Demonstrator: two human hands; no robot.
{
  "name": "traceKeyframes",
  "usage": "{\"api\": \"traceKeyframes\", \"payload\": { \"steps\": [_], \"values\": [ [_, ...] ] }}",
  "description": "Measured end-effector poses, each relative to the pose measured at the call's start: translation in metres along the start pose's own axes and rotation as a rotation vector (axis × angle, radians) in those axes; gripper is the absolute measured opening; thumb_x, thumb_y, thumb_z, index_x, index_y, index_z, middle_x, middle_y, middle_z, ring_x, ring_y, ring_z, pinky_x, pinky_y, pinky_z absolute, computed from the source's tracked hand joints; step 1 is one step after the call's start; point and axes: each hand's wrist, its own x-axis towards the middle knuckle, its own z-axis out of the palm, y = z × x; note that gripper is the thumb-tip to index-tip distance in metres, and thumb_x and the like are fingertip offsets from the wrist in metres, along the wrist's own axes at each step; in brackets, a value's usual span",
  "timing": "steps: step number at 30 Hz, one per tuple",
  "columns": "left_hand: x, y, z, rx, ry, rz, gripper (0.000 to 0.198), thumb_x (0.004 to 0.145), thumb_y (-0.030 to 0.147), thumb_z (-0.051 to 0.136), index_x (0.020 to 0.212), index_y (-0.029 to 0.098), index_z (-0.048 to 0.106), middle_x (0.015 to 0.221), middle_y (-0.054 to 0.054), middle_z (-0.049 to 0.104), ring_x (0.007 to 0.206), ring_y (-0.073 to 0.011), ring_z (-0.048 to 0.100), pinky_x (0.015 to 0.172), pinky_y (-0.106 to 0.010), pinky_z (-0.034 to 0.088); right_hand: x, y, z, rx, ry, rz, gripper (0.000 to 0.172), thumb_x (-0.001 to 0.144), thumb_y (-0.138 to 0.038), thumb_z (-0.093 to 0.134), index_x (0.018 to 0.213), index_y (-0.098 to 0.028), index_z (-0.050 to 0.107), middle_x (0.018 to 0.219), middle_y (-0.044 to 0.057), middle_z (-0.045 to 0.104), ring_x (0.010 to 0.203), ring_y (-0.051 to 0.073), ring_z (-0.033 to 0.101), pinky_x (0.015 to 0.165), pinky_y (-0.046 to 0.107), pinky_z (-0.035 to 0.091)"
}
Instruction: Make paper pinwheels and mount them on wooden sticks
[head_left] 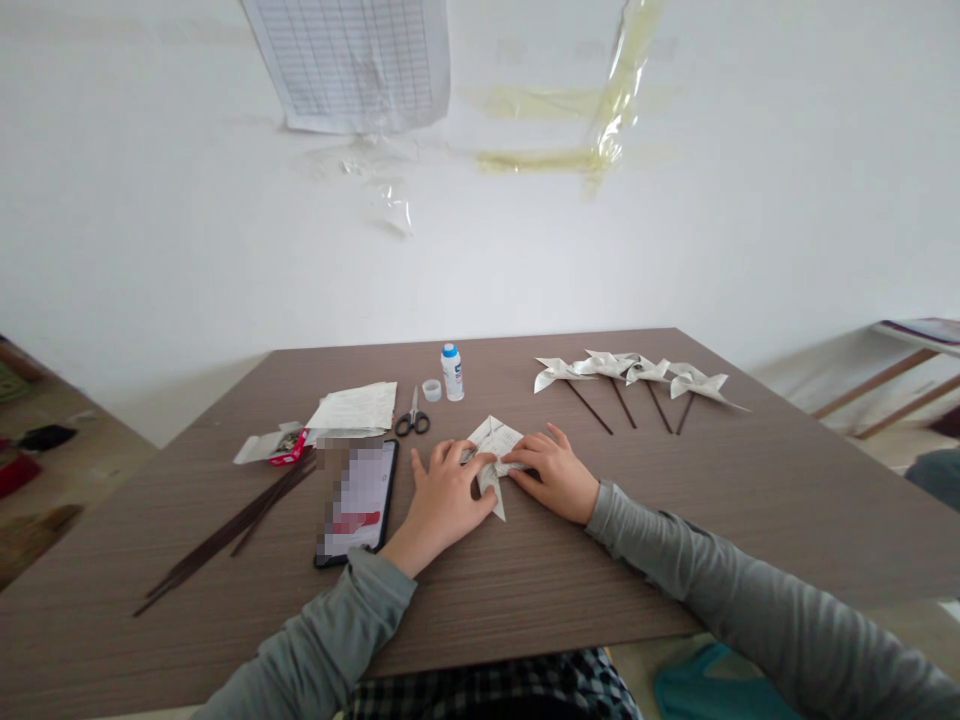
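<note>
A partly folded paper pinwheel (495, 432) of printed paper lies on the table in front of me, one pointed tip towards me. My left hand (450, 495) is over its left side, thumb and forefinger closed on the paper near the middle. From the right, my right hand (555, 475) pinches the opposite edge between thumb and fingers. The fingers partly cover the folds at the centre. Behind the paper stand a white glue bottle (453, 375) with a blue cap and a small clear cup (431, 390). Black-handled scissors (412, 422) lie to their left.
Several paper pinwheels on brown sticks (589, 407) lie at the back right of the table (720, 520). Left are a phone (364, 500), a stack of paper (352, 410), an opened red box (289, 448) and thin brown sticks (217, 535). A wall (495, 270) rises behind.
</note>
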Motion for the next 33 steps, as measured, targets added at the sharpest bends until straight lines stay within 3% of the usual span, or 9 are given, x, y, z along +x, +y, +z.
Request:
{"api": "traceKeyframes", "payload": {
  "steps": [19, 33],
  "values": [
    [-0.0008, -0.0019, -0.0016, 0.033, -0.003, 0.035, 0.048, 0.104, 0.034, 0.074, 0.151, 0.042, 0.082, 0.170, -0.009, 0.069, 0.164, -0.0464, 0.050, 0.138, -0.094, 0.023, -0.0023, -0.0027, -0.0018, 0.001, 0.009, -0.010, 0.028, 0.116, -0.025, 0.066, 0.132, -0.025, 0.089, 0.126, 0.013, 0.085, 0.127, 0.035, 0.077, 0.139, 0.078, 0.035],
    [0.0003, -0.0024, 0.0011, -0.010, -0.008, 0.000, 0.054, 0.102, 0.033, 0.076, 0.155, 0.039, 0.079, 0.171, -0.011, 0.067, 0.168, -0.0474, 0.046, 0.140, -0.090, 0.025, -0.0020, -0.0002, -0.0018, 0.000, -0.006, -0.010, 0.026, 0.115, -0.028, 0.069, 0.133, -0.029, 0.088, 0.127, 0.010, 0.086, 0.128, 0.033, 0.078, 0.137, 0.079, 0.038]
  ]
}}
